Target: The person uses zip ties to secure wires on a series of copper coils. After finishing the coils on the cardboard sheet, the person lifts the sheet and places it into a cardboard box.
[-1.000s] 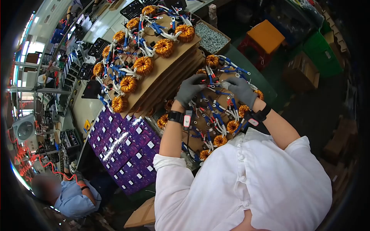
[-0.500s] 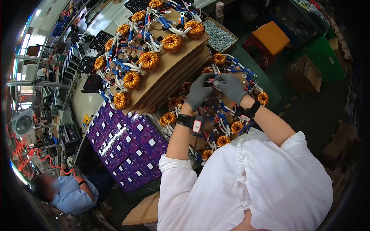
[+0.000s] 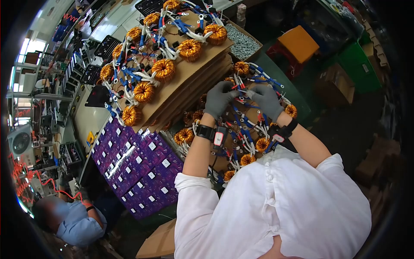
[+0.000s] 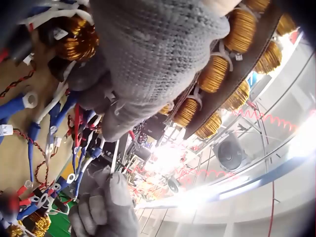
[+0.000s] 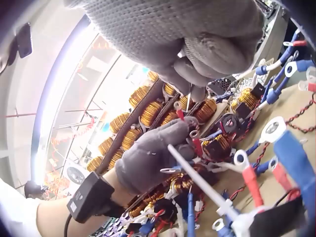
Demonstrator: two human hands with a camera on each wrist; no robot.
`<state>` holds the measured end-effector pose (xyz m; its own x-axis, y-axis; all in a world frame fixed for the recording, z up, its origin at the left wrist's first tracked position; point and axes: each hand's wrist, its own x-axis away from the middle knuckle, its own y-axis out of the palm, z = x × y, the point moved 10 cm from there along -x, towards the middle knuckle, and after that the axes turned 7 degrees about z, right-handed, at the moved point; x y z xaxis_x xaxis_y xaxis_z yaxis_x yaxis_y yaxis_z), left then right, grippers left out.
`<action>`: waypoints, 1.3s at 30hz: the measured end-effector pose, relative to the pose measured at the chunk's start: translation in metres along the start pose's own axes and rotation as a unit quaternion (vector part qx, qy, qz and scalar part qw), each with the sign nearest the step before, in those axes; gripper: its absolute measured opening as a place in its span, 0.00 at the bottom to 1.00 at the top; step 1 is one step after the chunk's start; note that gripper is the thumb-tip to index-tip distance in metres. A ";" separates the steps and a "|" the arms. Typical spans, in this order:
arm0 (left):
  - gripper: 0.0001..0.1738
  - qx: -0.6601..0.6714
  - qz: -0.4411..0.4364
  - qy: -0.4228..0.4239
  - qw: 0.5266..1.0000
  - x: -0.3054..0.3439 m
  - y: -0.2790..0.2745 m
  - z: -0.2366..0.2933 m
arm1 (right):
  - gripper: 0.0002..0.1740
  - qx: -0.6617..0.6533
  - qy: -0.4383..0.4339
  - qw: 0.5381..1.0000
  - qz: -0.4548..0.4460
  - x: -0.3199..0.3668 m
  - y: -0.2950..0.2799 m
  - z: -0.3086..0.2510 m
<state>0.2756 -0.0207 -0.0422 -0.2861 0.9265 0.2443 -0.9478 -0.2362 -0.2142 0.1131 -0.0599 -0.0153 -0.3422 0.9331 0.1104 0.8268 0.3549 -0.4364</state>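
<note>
Both hands wear grey knit gloves and work close together over a coil assembly on the cardboard. My left hand [image 3: 219, 100] pinches a wire lead with a red-sleeved ring terminal [image 5: 179, 111] at its end. My right hand [image 3: 266, 101] has its fingers curled and pinches a thin white strip [image 4: 116, 155], which runs toward the left fingertips. Around them lie blue-sleeved ring terminals [image 5: 291, 153], twisted red-black wires [image 5: 301, 127] and copper-wound toroid coils [image 3: 241, 67]. A white cable tie tail [image 5: 197, 175] sticks up in front of the left hand in the right wrist view.
Left of the hands rises a stack of cardboard sheets [image 3: 189, 80] topped with more coils [image 3: 190, 50]. Purple printed panels [image 3: 138, 166] lie nearer. A box of screws [image 3: 241, 42] stands behind, an orange-topped stool [image 3: 299, 44] at right. Another person [image 3: 82, 224] works at far left.
The hands came together at the lead half a second ago and have since drawn slightly apart. The head view has shifted a little.
</note>
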 end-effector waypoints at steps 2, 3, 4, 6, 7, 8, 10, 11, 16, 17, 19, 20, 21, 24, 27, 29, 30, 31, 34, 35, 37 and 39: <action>0.27 -0.001 0.031 -0.015 0.999 0.003 -0.003 -0.001 | 0.16 -0.004 0.019 1.000 0.001 -0.003 0.006 -0.002; 0.27 -0.003 0.030 -0.015 0.999 0.002 -0.001 -0.003 | 0.16 -0.005 0.020 1.000 0.002 -0.006 0.009 -0.003; 0.26 -0.008 0.048 -0.004 0.999 0.001 -0.002 -0.007 | 0.16 -0.021 0.025 0.999 -0.002 -0.009 0.013 -0.003; 0.26 -0.014 0.065 0.007 0.998 0.002 -0.003 -0.004 | 0.15 -0.038 0.030 0.999 -0.006 -0.015 0.022 -0.002; 0.25 -0.063 0.075 0.027 0.995 0.004 -0.004 0.004 | 0.15 -0.028 0.026 0.999 -0.004 -0.018 0.025 -0.002; 0.24 -0.113 0.085 0.047 0.989 0.005 -0.005 0.012 | 0.15 -0.017 0.021 1.000 -0.001 -0.021 0.025 -0.002; 0.24 -0.156 0.093 0.067 0.981 0.006 -0.008 0.021 | 0.15 -0.025 0.022 0.999 -0.007 -0.024 0.024 -0.003; 0.23 -0.199 0.102 0.086 0.971 0.006 -0.009 0.026 | 0.14 -0.032 0.022 0.999 -0.014 -0.024 0.024 -0.005; 0.23 -0.151 0.099 0.072 0.981 0.004 -0.012 0.019 | 0.14 -0.004 0.013 0.999 -0.043 -0.021 0.016 -0.009; 0.24 -0.146 0.098 0.071 0.982 0.003 -0.012 0.019 | 0.14 -0.002 0.017 0.999 -0.048 -0.021 0.017 -0.008; 0.24 -0.171 0.100 0.087 0.976 0.001 -0.009 0.019 | 0.14 -0.001 0.011 0.999 -0.046 -0.023 0.020 -0.011; 0.24 -0.196 0.101 0.101 0.970 0.000 -0.008 0.020 | 0.14 0.000 0.007 0.999 -0.044 -0.024 0.022 -0.014; 0.24 -0.197 0.101 0.101 0.970 0.000 -0.008 0.020 | 0.14 0.000 0.007 0.999 -0.044 -0.025 0.024 -0.016; 0.25 -0.221 0.095 0.113 0.964 0.002 -0.008 0.024 | 0.14 0.041 0.026 0.997 -0.054 -0.024 0.027 -0.013; 0.25 -0.224 0.078 0.109 0.965 0.003 -0.008 0.030 | 0.14 -0.010 -0.008 1.000 -0.020 -0.019 0.018 -0.017; 0.24 -0.171 0.066 0.061 0.981 0.001 -0.009 0.022 | 0.14 0.027 -0.026 0.999 0.026 -0.016 0.004 -0.023; 0.24 -0.170 0.066 0.061 0.981 0.000 -0.009 0.022 | 0.14 0.028 -0.026 0.999 0.025 -0.017 0.007 -0.021; 0.24 -0.179 0.072 0.067 0.979 0.000 -0.009 0.022 | 0.13 0.022 -0.023 0.999 0.032 -0.018 0.011 -0.017; 0.24 -0.183 0.086 0.082 0.976 -0.003 -0.007 0.019 | 0.13 0.026 -0.015 0.999 0.039 -0.026 0.025 -0.010; 0.24 -0.179 0.095 0.090 0.975 -0.002 -0.007 0.018 | 0.13 0.035 -0.008 0.999 0.039 -0.028 0.028 -0.008; 0.22 -0.168 0.072 0.107 0.977 -0.003 -0.007 0.016 | 0.14 0.018 0.005 0.999 0.044 -0.032 0.030 -0.005; 0.20 -0.157 0.048 0.125 0.979 -0.002 -0.008 0.019 | 0.14 0.001 0.018 0.999 0.050 -0.031 0.030 -0.003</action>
<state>0.2815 -0.0264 -0.0227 -0.2908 0.9565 -0.0210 -0.8175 -0.2598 -0.5139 0.1496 -0.0785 -0.0291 -0.2423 0.9653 0.0974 0.8552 0.2599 -0.4484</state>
